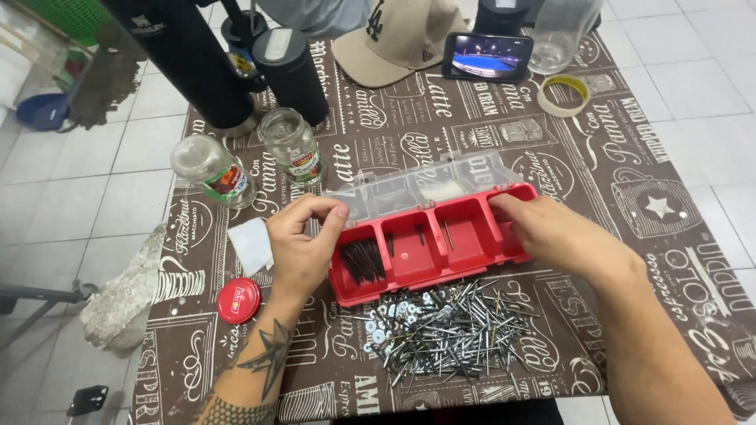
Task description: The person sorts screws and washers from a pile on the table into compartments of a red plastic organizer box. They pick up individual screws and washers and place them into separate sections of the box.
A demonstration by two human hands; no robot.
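A red organiser box [429, 264] with several compartments lies on the table, its clear lid [425, 185] standing open behind it. The leftmost compartment holds dark nails [362, 260]. My left hand [303, 244] rests at the box's left end, fingers pinched near the lid's corner. My right hand [551, 232] touches the box's right end, fingers on the rim. In front of the box is a loose heap of silver nails, screws and washers [441, 327].
Two glass jars [291, 145] [214, 169], a red jar lid [238, 300], a paper scrap [252, 244], dark bottles [295, 75], a cap [398, 39], a phone [487, 57], a tape roll [564, 94] and a clear container [557, 35] stand around. The brown patterned tablecloth [630, 197] ends at tiled floor.
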